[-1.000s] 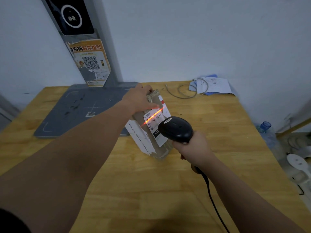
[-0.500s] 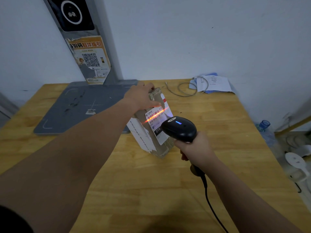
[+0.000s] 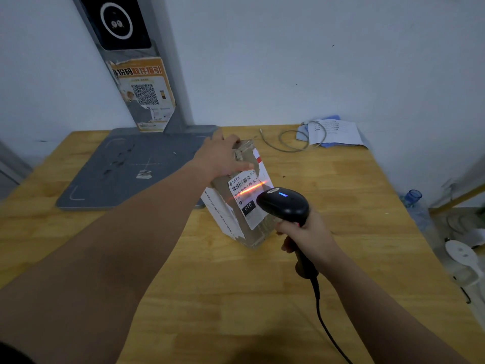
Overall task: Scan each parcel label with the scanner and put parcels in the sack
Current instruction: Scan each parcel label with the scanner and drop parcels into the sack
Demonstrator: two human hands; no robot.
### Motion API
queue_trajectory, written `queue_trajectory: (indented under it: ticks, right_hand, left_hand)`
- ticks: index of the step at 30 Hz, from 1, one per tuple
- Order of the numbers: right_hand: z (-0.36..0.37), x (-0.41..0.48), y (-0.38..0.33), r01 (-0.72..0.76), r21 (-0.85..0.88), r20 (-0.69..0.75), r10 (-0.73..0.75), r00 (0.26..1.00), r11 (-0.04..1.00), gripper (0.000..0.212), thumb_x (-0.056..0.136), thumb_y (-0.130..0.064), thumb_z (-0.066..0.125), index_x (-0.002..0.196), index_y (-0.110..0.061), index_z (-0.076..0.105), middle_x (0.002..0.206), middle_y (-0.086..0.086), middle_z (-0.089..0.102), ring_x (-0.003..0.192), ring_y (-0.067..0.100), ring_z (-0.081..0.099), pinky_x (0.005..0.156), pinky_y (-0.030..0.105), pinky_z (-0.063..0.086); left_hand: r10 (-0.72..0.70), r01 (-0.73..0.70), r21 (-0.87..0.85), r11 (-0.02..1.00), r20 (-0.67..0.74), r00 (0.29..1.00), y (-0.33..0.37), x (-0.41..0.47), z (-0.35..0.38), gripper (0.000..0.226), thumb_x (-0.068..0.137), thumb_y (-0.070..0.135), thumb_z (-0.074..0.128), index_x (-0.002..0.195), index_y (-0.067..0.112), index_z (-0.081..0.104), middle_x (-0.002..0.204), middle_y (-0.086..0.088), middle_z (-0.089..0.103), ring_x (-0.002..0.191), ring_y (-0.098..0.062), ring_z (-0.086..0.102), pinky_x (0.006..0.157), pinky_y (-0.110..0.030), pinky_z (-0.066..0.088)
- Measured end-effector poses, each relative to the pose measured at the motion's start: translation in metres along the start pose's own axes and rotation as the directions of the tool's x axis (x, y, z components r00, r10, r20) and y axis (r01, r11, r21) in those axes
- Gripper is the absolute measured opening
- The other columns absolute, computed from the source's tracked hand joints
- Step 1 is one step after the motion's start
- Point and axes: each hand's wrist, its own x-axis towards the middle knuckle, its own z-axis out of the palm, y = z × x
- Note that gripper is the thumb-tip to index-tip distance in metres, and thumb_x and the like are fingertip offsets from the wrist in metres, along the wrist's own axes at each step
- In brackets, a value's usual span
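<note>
A small cardboard parcel (image 3: pixel 236 222) stands tilted on the wooden table (image 3: pixel 236 298), near its middle. My left hand (image 3: pixel 223 156) grips the parcel's top end and holds it upright. Its white label (image 3: pixel 249 198) faces right, and a red scan line crosses the barcode. My right hand (image 3: pixel 307 235) grips the handle of a black corded scanner (image 3: pixel 284 206), whose head points at the label from close by. A blue light glows on the scanner's top. No sack is in view.
A grey scale platform (image 3: pixel 126 169) with an upright post and QR poster lies at the back left. A loose cable (image 3: pixel 294 140) and papers (image 3: pixel 333 132) sit at the back right. A plastic bottle (image 3: pixel 414 203) and white objects lie on the floor to the right.
The scanner has shifted slightly to the right and its blue light has come on. The red line sits a little lower on the label. The parcel stays held in place.
</note>
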Motion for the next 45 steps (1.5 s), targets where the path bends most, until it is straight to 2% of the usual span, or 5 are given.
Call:
queue_trajectory:
  ticks: [14, 21, 26, 39, 45]
  right_hand:
    - [0.02, 0.006, 0.021, 0.043, 0.172, -0.084, -0.029, 0.996, 0.984, 0.039, 0.083, -0.002, 0.065, 0.12, -0.01, 0.054, 0.083, 0.008, 0.063, 0.072, 0.025, 0.061, 0.068, 0.038, 0.049]
    - [0.053, 0.014, 0.038, -0.136, 0.262, 0.021, 0.135, 0.991, 0.955, 0.044, 0.087, -0.036, 0.069, 0.127, -0.032, 0.052, 0.117, -0.006, 0.062, 0.105, 0.013, 0.058, 0.083, 0.034, 0.042]
    - [0.067, 0.024, 0.044, -0.139, 0.188, 0.015, 0.138, 0.99, 0.972, 0.046, 0.091, -0.036, 0.065, 0.133, -0.03, 0.048, 0.117, -0.002, 0.06, 0.107, 0.02, 0.055, 0.085, 0.035, 0.039]
    - [0.221, -0.049, -0.001, 0.189, 0.22, 0.09, -0.212, 0.973, 0.957, 0.024, 0.091, -0.018, 0.065, 0.106, -0.034, 0.058, 0.101, -0.013, 0.064, 0.097, -0.004, 0.059, 0.084, 0.018, 0.044]
    - [0.37, -0.116, -0.01, 0.199, 0.323, 0.12, -0.248, 0.961, 0.925, 0.037, 0.09, -0.029, 0.067, 0.125, -0.029, 0.054, 0.116, -0.002, 0.066, 0.109, 0.012, 0.064, 0.099, 0.044, 0.05]
  left_hand:
    - [-0.284, 0.31, -0.336, 0.889, 0.126, 0.95, -0.061, -0.111, 0.005, 0.118, 0.059, 0.062, 0.07, 0.147, 0.053, -0.008, 0.157, -0.015, 0.01, 0.142, -0.042, 0.017, 0.115, -0.055, 0.019]
    - [-0.406, 0.324, -0.83, 0.454, 0.131, 0.905, -0.082, -0.204, 0.073, 0.076, 0.084, 0.008, 0.073, 0.139, 0.023, 0.022, 0.118, 0.012, 0.048, 0.093, 0.0, 0.055, 0.062, -0.011, 0.049]
    - [-0.509, 0.226, -0.935, 0.272, 0.059, 0.859, -0.079, -0.216, 0.093, 0.064, 0.09, 0.019, 0.067, 0.14, 0.024, 0.027, 0.113, 0.022, 0.05, 0.092, 0.002, 0.06, 0.065, -0.018, 0.052]
    - [-0.87, -0.033, -0.984, 0.173, -0.168, 0.464, -0.192, -0.323, 0.049, 0.049, 0.096, 0.039, 0.054, 0.136, 0.021, 0.031, 0.119, 0.0, 0.055, 0.09, -0.001, 0.058, 0.064, -0.009, 0.048]
    - [-0.943, -0.134, -0.969, 0.208, -0.235, 0.234, -0.31, -0.452, 0.013, 0.038, 0.093, 0.046, 0.057, 0.112, 0.021, 0.036, 0.105, -0.004, 0.058, 0.091, -0.014, 0.059, 0.08, -0.029, 0.051]
